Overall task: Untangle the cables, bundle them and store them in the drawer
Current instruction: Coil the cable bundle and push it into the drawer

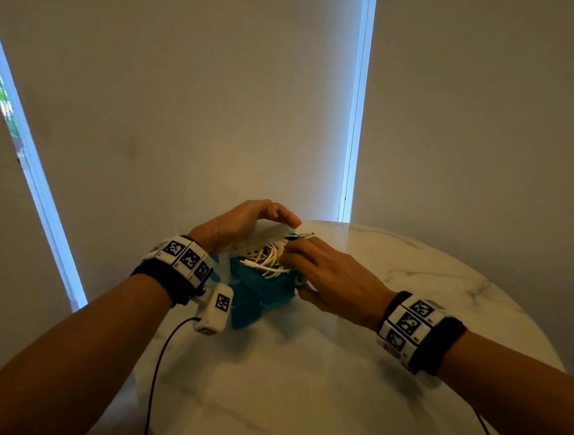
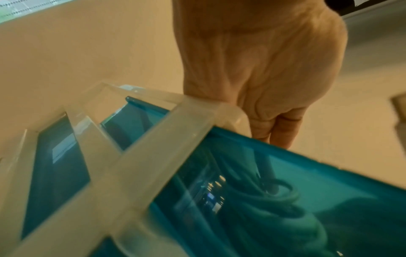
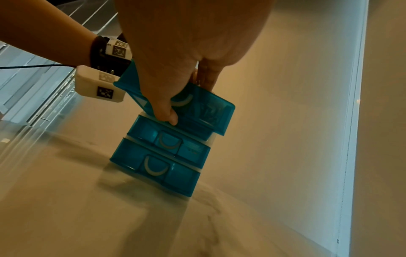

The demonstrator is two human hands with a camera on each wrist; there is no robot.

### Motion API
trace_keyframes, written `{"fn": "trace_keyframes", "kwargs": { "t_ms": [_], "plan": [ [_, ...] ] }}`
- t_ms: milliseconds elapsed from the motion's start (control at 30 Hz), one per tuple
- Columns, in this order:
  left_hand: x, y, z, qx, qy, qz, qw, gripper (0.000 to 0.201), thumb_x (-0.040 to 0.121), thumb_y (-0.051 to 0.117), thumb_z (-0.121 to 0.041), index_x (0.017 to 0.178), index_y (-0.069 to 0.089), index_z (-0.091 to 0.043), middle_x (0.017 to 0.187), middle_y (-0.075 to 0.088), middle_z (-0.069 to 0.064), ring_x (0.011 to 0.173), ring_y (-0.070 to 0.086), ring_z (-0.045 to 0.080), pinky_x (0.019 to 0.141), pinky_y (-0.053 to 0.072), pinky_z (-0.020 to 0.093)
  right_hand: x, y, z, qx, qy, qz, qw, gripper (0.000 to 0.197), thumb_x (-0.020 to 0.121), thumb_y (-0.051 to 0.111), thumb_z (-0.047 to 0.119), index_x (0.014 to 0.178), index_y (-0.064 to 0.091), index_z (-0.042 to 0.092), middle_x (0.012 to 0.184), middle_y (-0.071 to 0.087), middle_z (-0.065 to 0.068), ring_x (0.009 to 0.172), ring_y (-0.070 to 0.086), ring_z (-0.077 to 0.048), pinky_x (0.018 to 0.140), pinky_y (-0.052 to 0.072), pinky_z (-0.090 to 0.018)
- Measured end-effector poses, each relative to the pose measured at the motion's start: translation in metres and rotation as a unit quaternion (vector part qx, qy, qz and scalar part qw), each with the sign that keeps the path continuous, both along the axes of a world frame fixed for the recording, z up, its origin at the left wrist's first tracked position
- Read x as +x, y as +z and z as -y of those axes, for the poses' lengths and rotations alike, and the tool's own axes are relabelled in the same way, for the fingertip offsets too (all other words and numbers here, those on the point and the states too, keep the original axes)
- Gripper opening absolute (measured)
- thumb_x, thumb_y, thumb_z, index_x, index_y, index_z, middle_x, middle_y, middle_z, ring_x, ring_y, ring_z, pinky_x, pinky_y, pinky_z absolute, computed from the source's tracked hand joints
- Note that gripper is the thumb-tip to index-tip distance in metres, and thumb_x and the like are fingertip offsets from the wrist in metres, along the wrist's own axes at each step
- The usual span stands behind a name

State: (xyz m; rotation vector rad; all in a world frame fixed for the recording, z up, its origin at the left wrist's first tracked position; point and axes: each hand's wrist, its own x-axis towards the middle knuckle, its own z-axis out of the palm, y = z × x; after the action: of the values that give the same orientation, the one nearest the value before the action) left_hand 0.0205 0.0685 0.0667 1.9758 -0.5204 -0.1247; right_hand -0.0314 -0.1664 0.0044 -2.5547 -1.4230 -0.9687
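Note:
A small drawer unit with a translucent frame (image 2: 136,173) and blue drawers stands on the marble table (image 1: 335,375). Its top drawer (image 3: 211,111) is pulled out and holds a heap of white cables (image 1: 268,258); a dark plug (image 1: 303,235) sticks out at the back. My left hand (image 1: 244,221) arches over the unit's top with relaxed fingers, its palm (image 2: 263,69) resting on the frame's corner. My right hand (image 1: 329,275) lies with straight fingers on the cables, its thumb (image 3: 167,114) against the drawer's front.
Two lower drawers (image 3: 169,140) (image 3: 153,168) are closed. The unit stands near the round table's far left edge. Pale blinds hang just behind it. Thin black wires run from both wristbands across the table toward me.

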Motion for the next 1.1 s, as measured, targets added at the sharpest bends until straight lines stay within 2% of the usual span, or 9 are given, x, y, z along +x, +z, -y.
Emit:
{"fn": "trace_keyframes", "kwargs": {
  "t_ms": [200, 400, 467, 567, 667, 733, 933, 1000, 1100],
  "plan": [
    [0.005, 0.001, 0.003, -0.004, -0.032, -0.005, 0.999, 0.055, 0.093, 0.039, -0.042, 0.13, 0.074, -0.021, 0.135, 0.071, 0.004, 0.123, 0.061, 0.03, 0.101, 0.045, 0.046, 0.009, -0.005, -0.006, -0.016, 0.004, -0.005, 1.0, 0.057, 0.087, 0.085, 0.017, 0.139, 0.065, 0.007, 0.133, 0.066, -0.015, 0.117, 0.065, -0.034, 0.089, 0.064, -0.044],
    [0.0, 0.005, 0.005, -0.044, -0.031, -0.025, 0.998, 0.056, 0.108, 0.024, -0.027, 0.136, 0.068, -0.007, 0.133, 0.072, 0.014, 0.121, 0.063, 0.031, 0.098, 0.047, 0.04, 0.009, 0.003, -0.017, -0.014, -0.003, -0.006, 1.0, 0.056, 0.086, 0.088, 0.015, 0.137, 0.067, 0.006, 0.13, 0.068, -0.016, 0.111, 0.068, -0.035, 0.091, 0.063, -0.047],
    [0.001, 0.003, 0.002, -0.068, -0.022, -0.027, 0.997, 0.057, 0.109, 0.023, -0.027, 0.137, 0.066, -0.003, 0.133, 0.071, 0.019, 0.123, 0.063, 0.036, 0.103, 0.049, 0.045, 0.003, 0.009, -0.015, 0.001, -0.002, -0.004, 1.0, 0.067, 0.087, 0.087, 0.017, 0.147, 0.057, 0.009, 0.139, 0.065, -0.016, 0.119, 0.067, -0.036, 0.104, 0.057, -0.048],
    [0.004, -0.001, -0.002, -0.078, -0.02, -0.03, 0.996, 0.057, 0.105, 0.026, -0.03, 0.135, 0.066, -0.002, 0.132, 0.07, 0.021, 0.131, 0.059, 0.044, 0.114, 0.047, 0.056, -0.007, 0.008, -0.014, -0.008, 0.029, 0.044, 0.999, 0.084, 0.085, 0.088, 0.013, 0.155, 0.042, 0.012, 0.153, 0.054, -0.016, 0.13, 0.058, -0.033, 0.106, 0.054, -0.044],
    [0.001, 0.0, -0.002, -0.036, -0.003, 0.017, 0.999, 0.056, 0.11, 0.022, -0.026, 0.133, 0.069, -0.007, 0.128, 0.074, 0.013, 0.121, 0.065, 0.033, 0.098, 0.053, 0.046, -0.011, 0.0, -0.018, -0.094, 0.059, 0.074, 0.991, 0.091, 0.085, 0.087, 0.008, 0.161, 0.037, 0.01, 0.162, 0.043, -0.014, 0.141, 0.048, -0.032, 0.109, 0.053, -0.045],
    [-0.002, 0.002, -0.001, -0.032, 0.01, 0.029, 0.999, 0.056, 0.111, 0.02, -0.023, 0.133, 0.068, -0.006, 0.127, 0.074, 0.013, 0.114, 0.067, 0.023, 0.087, 0.05, 0.037, -0.012, -0.001, -0.021, -0.107, 0.057, 0.063, 0.991, 0.097, 0.082, 0.09, 0.009, 0.163, 0.035, 0.009, 0.162, 0.042, -0.013, 0.14, 0.051, -0.032, 0.106, 0.056, -0.046],
    [-0.002, 0.001, -0.001, -0.036, 0.021, 0.037, 0.998, 0.055, 0.109, 0.022, -0.019, 0.129, 0.07, -0.001, 0.122, 0.076, 0.014, 0.117, 0.067, 0.021, 0.103, 0.043, 0.041, -0.012, -0.008, -0.025, -0.044, 0.047, -0.006, 0.998, 0.097, 0.081, 0.089, 0.004, 0.163, 0.037, 0.014, 0.15, 0.06, -0.012, 0.131, 0.063, -0.031, 0.103, 0.057, -0.043],
    [-0.002, 0.002, 0.001, -0.026, 0.023, 0.042, 0.999, 0.055, 0.109, 0.022, -0.019, 0.129, 0.071, -0.003, 0.122, 0.077, 0.012, 0.118, 0.065, 0.022, 0.101, 0.043, 0.041, -0.01, -0.008, -0.03, -0.037, 0.026, -0.038, 0.998, 0.096, 0.087, 0.087, 0.009, 0.164, 0.032, 0.019, 0.151, 0.061, -0.01, 0.133, 0.061, -0.03, 0.108, 0.054, -0.046],
    [-0.005, 0.003, 0.001, -0.024, 0.024, 0.021, 0.999, 0.054, 0.11, 0.023, -0.024, 0.131, 0.07, -0.007, 0.123, 0.076, 0.009, 0.117, 0.063, 0.027, 0.086, 0.053, 0.038, -0.006, -0.001, -0.038, -0.016, 0.006, -0.11, 0.994, 0.086, 0.094, 0.083, 0.018, 0.163, 0.033, 0.023, 0.146, 0.064, -0.008, 0.13, 0.062, -0.03, 0.108, 0.052, -0.046]
  ]
}}
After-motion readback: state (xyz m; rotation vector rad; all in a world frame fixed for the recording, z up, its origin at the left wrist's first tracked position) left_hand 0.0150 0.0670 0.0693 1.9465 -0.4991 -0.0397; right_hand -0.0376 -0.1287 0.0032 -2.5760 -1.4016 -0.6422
